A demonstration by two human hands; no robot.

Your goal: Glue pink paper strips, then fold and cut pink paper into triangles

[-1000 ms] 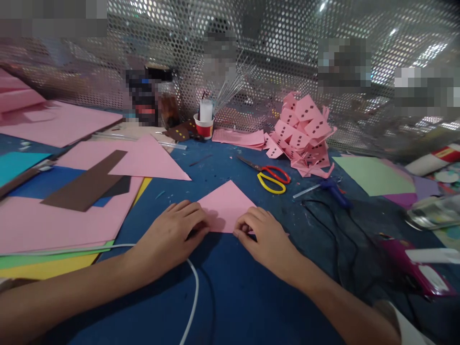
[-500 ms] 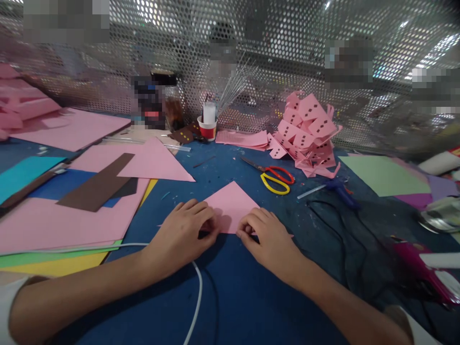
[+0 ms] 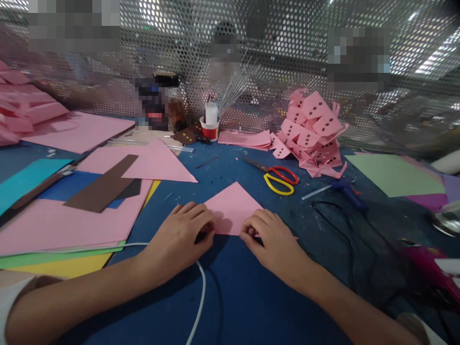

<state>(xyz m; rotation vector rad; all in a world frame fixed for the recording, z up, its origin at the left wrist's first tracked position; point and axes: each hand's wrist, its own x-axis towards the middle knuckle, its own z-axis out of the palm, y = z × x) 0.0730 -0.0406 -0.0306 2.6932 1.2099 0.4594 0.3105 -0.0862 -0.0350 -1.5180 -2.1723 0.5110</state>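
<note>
A pink sheet of paper point(image 3: 232, 211) lies on the blue table in front of me, its pointed corner facing away and its straight edge towards me. My left hand point(image 3: 190, 230) is curled at the left part of that near edge, thumb and fingers pinched on the paper. At the right part, my right hand point(image 3: 271, 239) pinches the same edge with thumb and forefinger. Both hands cover the side corners, except for a small tip showing past the right hand. Beyond the paper lie scissors point(image 3: 278, 179) with one red and one yellow handle loop.
Left are pink sheets point(image 3: 89, 223), a brown strip point(image 3: 102, 184) and a white cable point(image 3: 203, 292). Behind stand a paper cup point(image 3: 209, 130) and a heap of dotted pink paper pieces point(image 3: 312, 132). Right lie a blue glue gun point(image 3: 348, 194) and a pale green sheet point(image 3: 393, 175).
The view has shifted slightly, so the things appear a little further right. My left hand has drawn slightly left along the paper's near edge; both hands keep their pinch.
</note>
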